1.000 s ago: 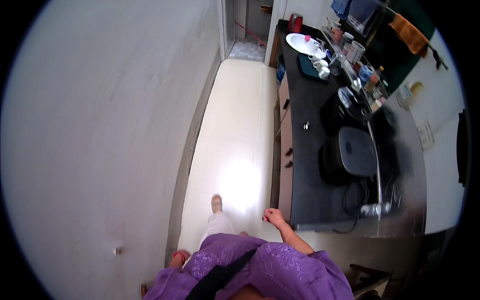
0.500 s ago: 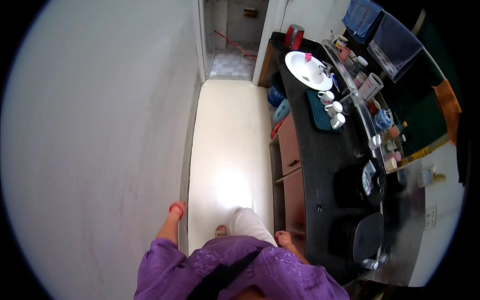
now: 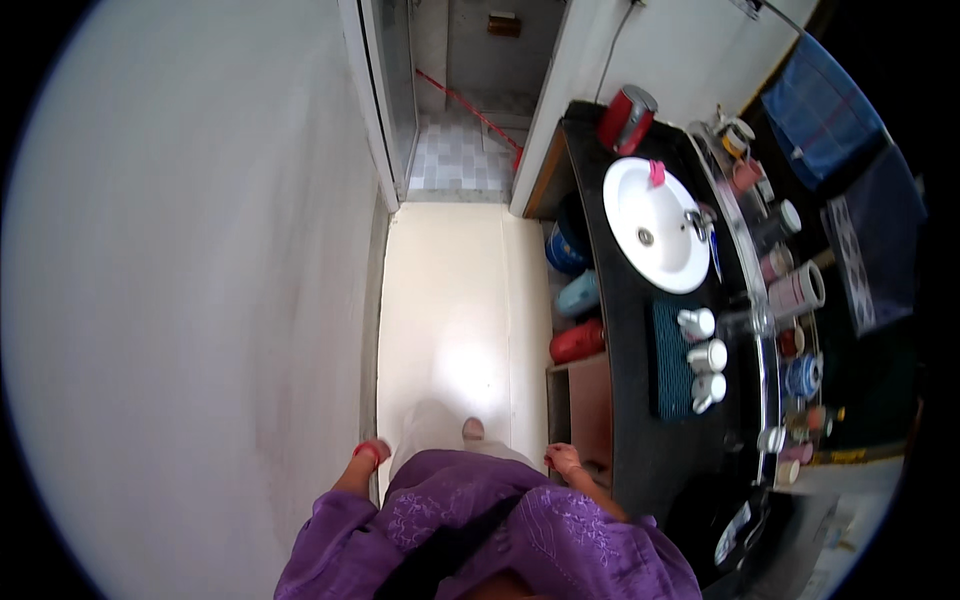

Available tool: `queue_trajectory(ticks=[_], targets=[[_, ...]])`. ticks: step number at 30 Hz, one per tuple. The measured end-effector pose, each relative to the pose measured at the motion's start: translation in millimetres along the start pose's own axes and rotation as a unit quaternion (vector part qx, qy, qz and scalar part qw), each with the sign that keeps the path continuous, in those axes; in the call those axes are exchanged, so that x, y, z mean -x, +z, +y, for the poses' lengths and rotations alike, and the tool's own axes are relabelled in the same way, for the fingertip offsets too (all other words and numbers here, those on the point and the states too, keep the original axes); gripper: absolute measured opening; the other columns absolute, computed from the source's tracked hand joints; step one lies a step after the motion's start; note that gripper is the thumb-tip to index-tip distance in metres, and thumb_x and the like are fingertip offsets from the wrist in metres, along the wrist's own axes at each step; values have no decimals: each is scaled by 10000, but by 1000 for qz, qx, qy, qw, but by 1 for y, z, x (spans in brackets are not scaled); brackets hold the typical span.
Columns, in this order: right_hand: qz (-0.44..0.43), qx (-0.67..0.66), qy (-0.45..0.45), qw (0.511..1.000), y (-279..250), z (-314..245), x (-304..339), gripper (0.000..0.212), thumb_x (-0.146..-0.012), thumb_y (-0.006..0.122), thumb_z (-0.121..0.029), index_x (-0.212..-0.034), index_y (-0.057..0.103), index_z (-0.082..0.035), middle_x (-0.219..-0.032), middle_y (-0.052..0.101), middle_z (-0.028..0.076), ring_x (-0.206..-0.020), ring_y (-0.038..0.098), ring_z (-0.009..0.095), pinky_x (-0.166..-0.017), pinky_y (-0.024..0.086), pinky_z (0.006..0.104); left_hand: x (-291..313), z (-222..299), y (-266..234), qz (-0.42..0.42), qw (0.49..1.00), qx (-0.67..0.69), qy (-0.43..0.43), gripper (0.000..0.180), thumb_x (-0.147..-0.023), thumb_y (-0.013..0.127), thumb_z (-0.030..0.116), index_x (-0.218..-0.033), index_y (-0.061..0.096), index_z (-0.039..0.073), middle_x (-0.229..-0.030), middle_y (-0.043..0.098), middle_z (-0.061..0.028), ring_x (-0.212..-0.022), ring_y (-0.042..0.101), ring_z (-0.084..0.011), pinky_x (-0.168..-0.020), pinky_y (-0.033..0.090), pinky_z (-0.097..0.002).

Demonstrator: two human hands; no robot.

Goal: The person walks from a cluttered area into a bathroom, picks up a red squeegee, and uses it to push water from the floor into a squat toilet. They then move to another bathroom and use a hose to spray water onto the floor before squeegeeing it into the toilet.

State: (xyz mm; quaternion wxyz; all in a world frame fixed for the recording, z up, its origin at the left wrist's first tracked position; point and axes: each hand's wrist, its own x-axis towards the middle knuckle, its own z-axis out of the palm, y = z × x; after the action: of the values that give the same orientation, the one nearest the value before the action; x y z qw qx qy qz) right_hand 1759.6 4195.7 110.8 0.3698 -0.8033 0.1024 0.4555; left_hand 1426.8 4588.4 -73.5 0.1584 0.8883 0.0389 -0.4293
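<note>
My left hand [image 3: 377, 447], with a red band at the wrist, hangs low beside the grey-white wall [image 3: 220, 300]. Its fingers are small and smeared, and I cannot make out anything in them. On the other side, my right hand [image 3: 563, 458] hangs beside the pink cabinet door [image 3: 590, 405] under the black counter [image 3: 626, 400]. Its fingers look curled in; whatever they may hold is hidden. On the counter ahead of it, three white mugs [image 3: 707, 356] lie in a row on a dark teal ribbed mat [image 3: 668, 372].
A white washbasin [image 3: 630, 210] and a red kettle [image 3: 627, 119] stand farther along the counter. Jars line the ledge. A blue bucket [image 3: 566, 249] and red container [image 3: 578, 342] sit beneath. Pale floor [image 3: 440, 290] leads to a doorway crossed by a red-and-white pole [image 3: 465, 103].
The basin, mugs and doorway appear closer and lower in the picture, as I have moved forward. My legs have changed stride. Both hands still hang at my sides, my left one lower.
</note>
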Motion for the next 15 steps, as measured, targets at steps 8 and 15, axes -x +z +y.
queue_trajectory(ticks=[8,15], targets=[[-31,69,-29,997,42,-187,-153,175,-760,539,-152,-821,593,3,-669,604,69,-566,577,136,-541,469,267,-79,-122,-154,-137,950,230,-161,316,-709,537,281,-913,624,55,-1006,578,-130,-942,551,-252,-785,433,-356],[197,189,-75,959,49,-310,-215,203,-744,502,-282,-775,634,-131,-655,610,89,-640,605,261,-613,476,344,-216,-252,-474,158,961,156,-168,223,-753,465,204,-836,612,59,-864,601,-139,-810,578,-280,-706,459,-362]])
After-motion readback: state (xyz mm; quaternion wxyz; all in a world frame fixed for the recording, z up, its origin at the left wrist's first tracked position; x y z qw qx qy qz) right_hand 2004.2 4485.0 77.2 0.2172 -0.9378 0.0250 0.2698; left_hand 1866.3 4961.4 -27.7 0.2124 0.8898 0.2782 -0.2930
